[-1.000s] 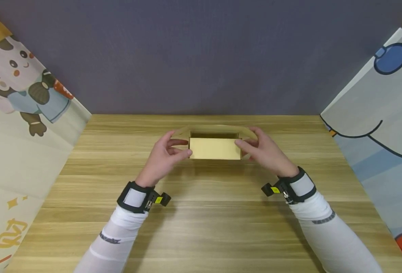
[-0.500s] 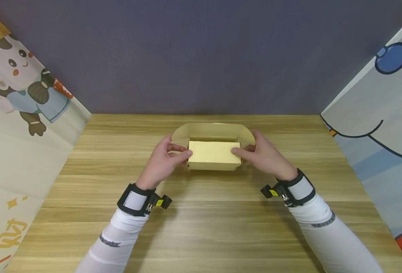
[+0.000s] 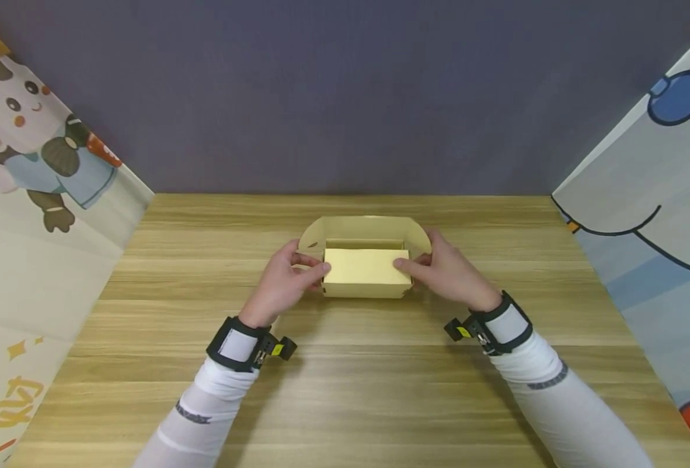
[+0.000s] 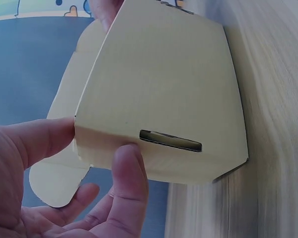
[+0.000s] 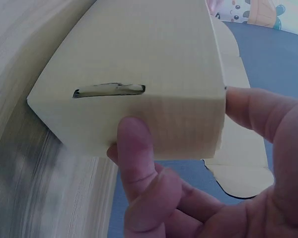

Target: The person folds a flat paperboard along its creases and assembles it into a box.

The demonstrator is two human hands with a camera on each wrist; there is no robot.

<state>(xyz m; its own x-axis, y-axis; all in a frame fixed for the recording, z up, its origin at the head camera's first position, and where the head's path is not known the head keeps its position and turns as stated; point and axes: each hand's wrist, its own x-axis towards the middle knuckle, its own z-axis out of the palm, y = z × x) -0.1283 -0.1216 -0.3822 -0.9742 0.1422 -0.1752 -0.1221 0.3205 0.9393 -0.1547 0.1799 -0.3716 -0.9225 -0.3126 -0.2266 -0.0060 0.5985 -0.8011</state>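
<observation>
Cardboard box (image 3: 368, 268) stood toward 12 o'clock on the tabletop (image 3: 350, 390), gripped by the left hand (image 3: 283, 279) at its 9 o'clock and the right hand (image 3: 447, 270) at 3; uneven squeezing risked crumpling its ends or bending the raised flap (image 3: 365, 227) at 12.

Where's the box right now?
In the head view, the box is near the middle, held between the left hand and right hand, with the far edge of the table behind it.
</observation>
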